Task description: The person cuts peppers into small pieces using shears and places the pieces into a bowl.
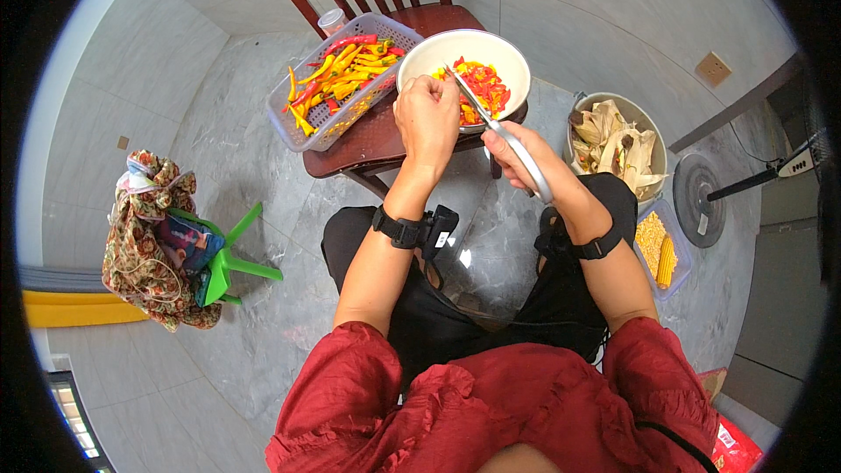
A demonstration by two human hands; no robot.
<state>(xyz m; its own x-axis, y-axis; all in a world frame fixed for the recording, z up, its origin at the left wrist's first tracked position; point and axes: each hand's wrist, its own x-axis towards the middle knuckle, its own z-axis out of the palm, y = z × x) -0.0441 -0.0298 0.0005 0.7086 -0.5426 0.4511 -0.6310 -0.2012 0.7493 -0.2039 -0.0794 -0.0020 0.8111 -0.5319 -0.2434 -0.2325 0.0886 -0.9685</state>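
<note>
My right hand [516, 154] grips a pair of scissors [483, 105] with grey handles, their blades pointing into a cream-coloured bowl [516, 56]. My left hand [428, 112] is curled at the bowl's near left rim, fingertips pinched beside the blade tips. A bit of red shows at those fingertips, apparently a chili pepper; the hand hides most of it. Cut red and yellow chili pieces [489, 82] lie in the bowl. To its left, a pale purple plastic basket [279, 112] holds whole red and yellow chili peppers [345, 72].
Bowl and basket rest on a wooden chair [355, 157]; a lidded jar [333, 21] stands behind the basket. At right are a bucket [657, 138] of corn husks, a tub [686, 269] of corn kernels with a cob, and a fan base [700, 200]. A green stool [227, 266] bearing cloth stands left.
</note>
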